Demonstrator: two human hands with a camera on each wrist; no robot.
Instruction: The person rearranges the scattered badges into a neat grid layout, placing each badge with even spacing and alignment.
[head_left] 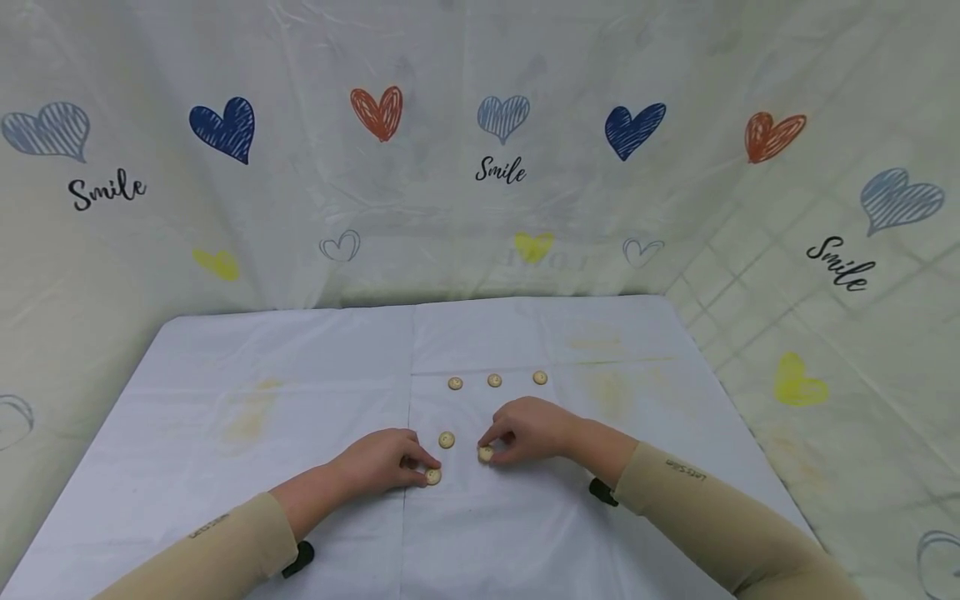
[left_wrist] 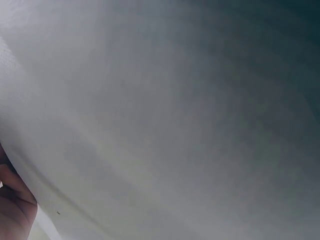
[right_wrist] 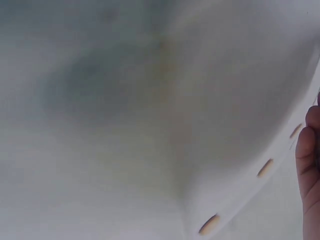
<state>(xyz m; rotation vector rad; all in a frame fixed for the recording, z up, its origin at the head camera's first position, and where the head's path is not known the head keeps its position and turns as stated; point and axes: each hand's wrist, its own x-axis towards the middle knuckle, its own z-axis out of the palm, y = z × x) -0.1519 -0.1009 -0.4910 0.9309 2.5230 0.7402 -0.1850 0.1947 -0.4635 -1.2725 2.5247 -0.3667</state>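
My left hand (head_left: 378,461) pinches a small round wooden disc (head_left: 432,477) between thumb and forefinger, low over the white cloth. Another such disc (head_left: 486,455) is between the thumb and forefinger of my right hand (head_left: 534,429), a little farther to the right. Between the two hands and slightly beyond lies a loose disc (head_left: 447,440) with dark marks on its face. In the left wrist view only part of the left hand (left_wrist: 16,210) shows at the lower left edge. The right hand (right_wrist: 311,160) appears at the right edge of its wrist view, its disc hidden.
Three more discs, a left one (head_left: 455,383), a middle one (head_left: 494,381) and a right one (head_left: 540,377), form a row beyond my hands. The table (head_left: 247,500) has a creased white cloth. Behind it hangs a pale curtain (head_left: 442,200) printed with hearts.
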